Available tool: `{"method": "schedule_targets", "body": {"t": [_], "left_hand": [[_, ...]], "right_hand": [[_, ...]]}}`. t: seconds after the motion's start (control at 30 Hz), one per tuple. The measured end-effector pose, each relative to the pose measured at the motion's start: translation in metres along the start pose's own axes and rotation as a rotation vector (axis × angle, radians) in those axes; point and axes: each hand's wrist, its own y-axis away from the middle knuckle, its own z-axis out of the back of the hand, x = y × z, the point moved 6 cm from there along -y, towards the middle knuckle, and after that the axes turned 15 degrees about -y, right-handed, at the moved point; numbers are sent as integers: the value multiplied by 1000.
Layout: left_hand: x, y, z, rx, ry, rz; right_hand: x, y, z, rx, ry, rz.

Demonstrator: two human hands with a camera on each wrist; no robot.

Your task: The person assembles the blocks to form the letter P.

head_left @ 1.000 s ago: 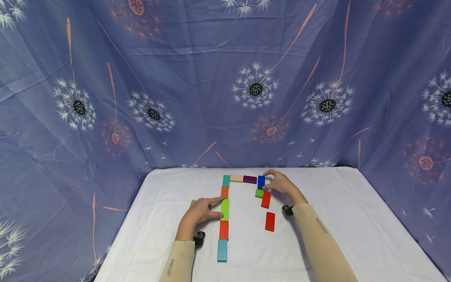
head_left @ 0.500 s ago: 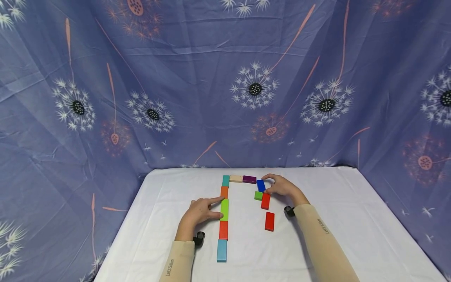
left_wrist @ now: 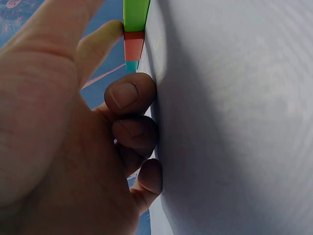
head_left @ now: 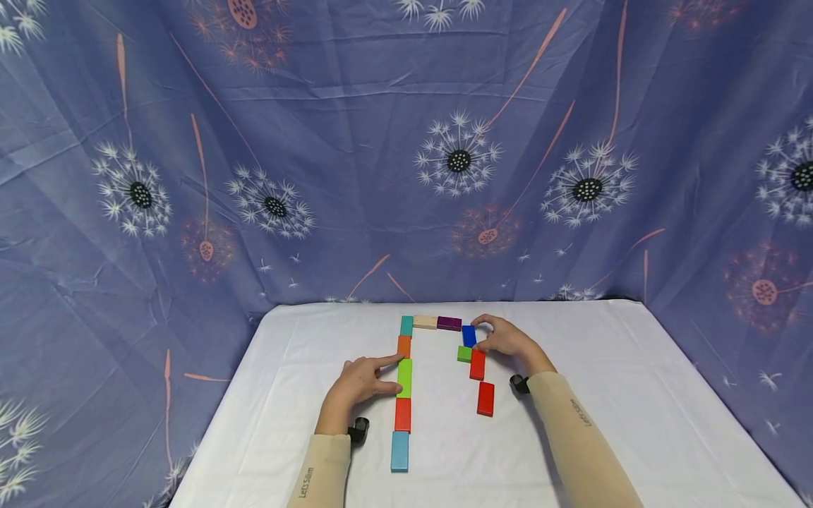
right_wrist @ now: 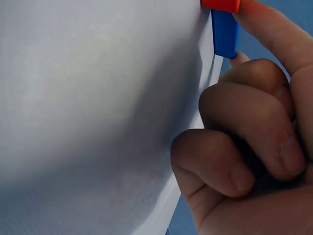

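My right hand [head_left: 509,336] pinches a blue block [head_left: 468,336] lengthwise, index finger at its far end and thumb at its near end. In the right wrist view the blue block [right_wrist: 225,34] shows beyond a red block [right_wrist: 221,5], and the other fingers are curled. Just below the blue block, a small green block [head_left: 465,354] lies beside the red block [head_left: 478,365]. My left hand [head_left: 360,381] rests beside a column of blocks, its extended index finger and thumb touching the left side of a long light green block [head_left: 405,378].
The column also has teal [head_left: 406,325], orange [head_left: 404,346], red [head_left: 403,414] and light blue [head_left: 399,451] blocks. From its far end, cream [head_left: 425,322] and purple [head_left: 449,324] blocks run right. A second red block [head_left: 485,399] lies nearer on the white-covered table [head_left: 571,423].
My right hand has drawn the blue block slightly nearer; it tilted, then straightened. The small green block and adjoining red block have shifted slightly nearer. My left hand has stayed put.
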Motion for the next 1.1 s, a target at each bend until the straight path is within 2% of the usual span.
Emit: {"method": "schedule_targets", "body": {"t": [0.33,0.8,1.1], "left_hand": [[1,-1,0,7,8,13],[0,-1,0,11,8,16],[0,-1,1,14,15,26]], "right_hand": [[3,2,-6,-30,-7,37],[3,4,-6,-51,9,38],[12,15,-5,-86,-9,45]]}}
